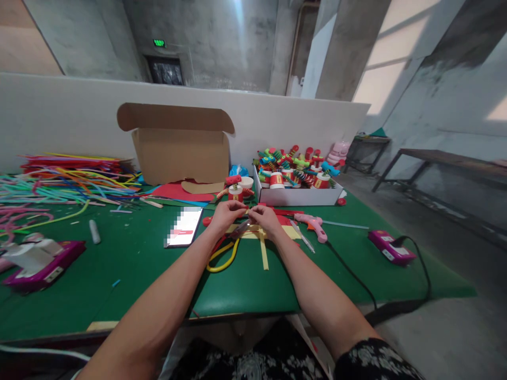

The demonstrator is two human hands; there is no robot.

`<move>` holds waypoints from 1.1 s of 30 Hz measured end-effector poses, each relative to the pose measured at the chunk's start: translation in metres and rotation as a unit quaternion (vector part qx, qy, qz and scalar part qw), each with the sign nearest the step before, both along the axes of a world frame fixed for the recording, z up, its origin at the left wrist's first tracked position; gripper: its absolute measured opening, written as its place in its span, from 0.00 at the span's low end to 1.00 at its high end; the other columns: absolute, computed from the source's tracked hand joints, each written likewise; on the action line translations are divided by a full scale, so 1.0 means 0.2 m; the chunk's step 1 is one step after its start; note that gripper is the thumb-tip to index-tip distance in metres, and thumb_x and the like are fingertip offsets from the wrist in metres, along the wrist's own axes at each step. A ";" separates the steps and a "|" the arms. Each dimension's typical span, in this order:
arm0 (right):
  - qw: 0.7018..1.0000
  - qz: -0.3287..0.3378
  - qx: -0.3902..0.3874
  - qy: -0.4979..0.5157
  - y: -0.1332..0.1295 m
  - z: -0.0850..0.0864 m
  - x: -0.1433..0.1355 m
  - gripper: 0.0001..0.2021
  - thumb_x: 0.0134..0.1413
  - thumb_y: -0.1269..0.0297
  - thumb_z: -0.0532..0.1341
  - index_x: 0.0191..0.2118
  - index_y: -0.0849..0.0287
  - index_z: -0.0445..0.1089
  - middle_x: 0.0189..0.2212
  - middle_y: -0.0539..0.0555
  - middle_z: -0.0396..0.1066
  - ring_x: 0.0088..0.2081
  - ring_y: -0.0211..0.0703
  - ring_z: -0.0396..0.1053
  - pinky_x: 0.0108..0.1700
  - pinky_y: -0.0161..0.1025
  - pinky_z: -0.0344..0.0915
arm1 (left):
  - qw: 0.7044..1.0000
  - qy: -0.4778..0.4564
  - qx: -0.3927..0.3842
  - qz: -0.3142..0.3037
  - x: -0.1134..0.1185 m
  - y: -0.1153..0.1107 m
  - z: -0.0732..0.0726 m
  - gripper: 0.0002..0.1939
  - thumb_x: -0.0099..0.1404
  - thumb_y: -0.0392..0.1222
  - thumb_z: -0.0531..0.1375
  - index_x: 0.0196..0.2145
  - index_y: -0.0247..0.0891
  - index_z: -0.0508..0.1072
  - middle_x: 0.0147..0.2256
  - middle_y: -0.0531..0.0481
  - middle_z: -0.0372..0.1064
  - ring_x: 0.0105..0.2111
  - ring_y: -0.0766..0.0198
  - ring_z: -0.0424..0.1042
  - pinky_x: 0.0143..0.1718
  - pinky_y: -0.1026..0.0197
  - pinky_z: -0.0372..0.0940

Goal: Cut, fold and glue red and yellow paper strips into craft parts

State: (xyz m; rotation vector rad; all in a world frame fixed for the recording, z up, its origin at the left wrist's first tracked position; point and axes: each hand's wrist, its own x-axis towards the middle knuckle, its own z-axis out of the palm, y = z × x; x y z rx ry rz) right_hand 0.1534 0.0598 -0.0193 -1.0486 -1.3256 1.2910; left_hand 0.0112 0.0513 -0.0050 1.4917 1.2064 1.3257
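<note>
My left hand (227, 215) and my right hand (264, 217) meet over the middle of the green table, fingertips pinched close together. Whatever small piece lies between them is too tiny to make out. Below them rest scissors (224, 262) with yellow handles, their blades under my hands. Yellow paper strips (264, 253) lie beneath my right hand, beside red paper (283, 220). Just beyond my fingers stands a small figure (235, 192) with a red-and-white cup body and coiled striped arms. A pink glue gun (313, 224) lies to the right of my right hand.
A white box (301, 197) of similar figures stands at the back right. Pipe cleaners (71, 179) are heaped at the left, near an open cardboard box (182, 155). A phone (184, 227), a glue stick (94, 231) and purple power strips (391, 247) lie around; a cable runs right.
</note>
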 end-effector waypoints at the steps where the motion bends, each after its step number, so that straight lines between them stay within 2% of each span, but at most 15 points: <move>1: 1.000 0.002 -0.006 0.009 0.00 0.00 0.00 0.06 0.36 0.64 0.64 0.20 0.60 0.68 0.15 0.45 0.65 0.18 0.32 0.62 0.24 0.32 0.59 | 0.999 0.030 0.026 0.000 0.00 0.00 0.00 0.08 0.47 0.42 0.64 0.26 0.36 0.75 0.26 0.48 0.73 0.28 0.62 0.69 0.32 0.61 0.63; 5: 0.998 0.006 -0.031 0.053 0.01 0.00 0.01 0.05 0.33 0.66 0.64 0.19 0.60 0.67 0.14 0.44 0.64 0.17 0.32 0.62 0.25 0.32 0.60 | 0.984 0.129 0.119 -0.005 -0.01 -0.01 0.01 0.06 0.52 0.40 0.60 0.27 0.39 0.76 0.30 0.47 0.74 0.32 0.60 0.70 0.36 0.62 0.62; 8: 0.996 0.010 -0.042 0.079 0.01 0.00 0.01 0.05 0.32 0.66 0.64 0.19 0.60 0.67 0.15 0.45 0.64 0.18 0.31 0.62 0.26 0.32 0.63 | 0.972 0.173 0.159 -0.022 -0.02 -0.01 0.01 0.06 0.54 0.39 0.59 0.28 0.41 0.77 0.32 0.47 0.74 0.34 0.59 0.70 0.39 0.62 0.61; 12: 0.992 0.004 -0.059 0.107 0.02 -0.01 0.02 0.06 0.32 0.66 0.64 0.19 0.60 0.67 0.14 0.44 0.63 0.18 0.31 0.62 0.27 0.33 0.65 | 0.960 0.211 0.180 -0.037 -0.03 0.00 0.01 0.09 0.55 0.38 0.57 0.31 0.43 0.78 0.33 0.46 0.74 0.35 0.58 0.69 0.40 0.60 0.61; 17: 0.988 -0.001 -0.092 0.122 0.01 0.02 0.02 0.07 0.32 0.65 0.65 0.21 0.60 0.67 0.16 0.46 0.66 0.19 0.31 0.63 0.29 0.33 0.66 | 0.927 0.303 0.216 -0.046 -0.03 0.01 0.00 0.13 0.57 0.34 0.54 0.35 0.40 0.77 0.32 0.42 0.73 0.35 0.58 0.67 0.40 0.59 0.60; 22: 0.983 0.005 -0.107 0.150 0.00 0.03 0.01 0.11 0.33 0.60 0.67 0.20 0.61 0.67 0.17 0.46 0.66 0.19 0.31 0.63 0.29 0.34 0.66 | 0.914 0.329 0.232 -0.053 -0.04 0.01 0.01 0.15 0.56 0.30 0.53 0.36 0.40 0.77 0.32 0.43 0.72 0.35 0.59 0.67 0.41 0.59 0.60; 25: 0.981 0.015 -0.102 0.165 -0.01 0.03 0.01 0.14 0.31 0.57 0.69 0.21 0.61 0.67 0.17 0.46 0.65 0.19 0.30 0.62 0.29 0.33 0.66 | 0.923 0.304 0.228 -0.057 -0.03 0.00 0.01 0.14 0.56 0.31 0.54 0.35 0.40 0.77 0.33 0.43 0.72 0.36 0.58 0.68 0.43 0.59 0.60; 28: 0.979 0.028 -0.101 0.176 0.00 0.03 0.02 0.15 0.29 0.59 0.70 0.21 0.62 0.68 0.17 0.46 0.66 0.20 0.30 0.63 0.29 0.33 0.66 | 0.952 0.223 0.207 -0.046 -0.02 -0.01 0.02 0.10 0.56 0.34 0.56 0.33 0.40 0.77 0.37 0.42 0.72 0.39 0.58 0.68 0.45 0.58 0.60; 31: 0.971 -0.009 -0.104 0.214 0.01 0.02 0.03 0.14 0.30 0.60 0.71 0.22 0.61 0.68 0.18 0.47 0.67 0.20 0.31 0.64 0.31 0.34 0.67 | 0.986 0.097 0.135 0.014 0.00 -0.02 0.02 0.10 0.58 0.43 0.57 0.35 0.39 0.75 0.37 0.44 0.73 0.39 0.58 0.69 0.44 0.59 0.61; 33: 0.962 -0.053 -0.093 0.250 0.01 0.02 0.02 0.13 0.30 0.60 0.70 0.23 0.61 0.69 0.18 0.47 0.68 0.20 0.31 0.64 0.32 0.34 0.67 | 0.997 0.019 0.067 0.026 0.01 -0.02 0.02 0.15 0.58 0.51 0.56 0.35 0.36 0.74 0.35 0.45 0.73 0.38 0.58 0.70 0.41 0.60 0.63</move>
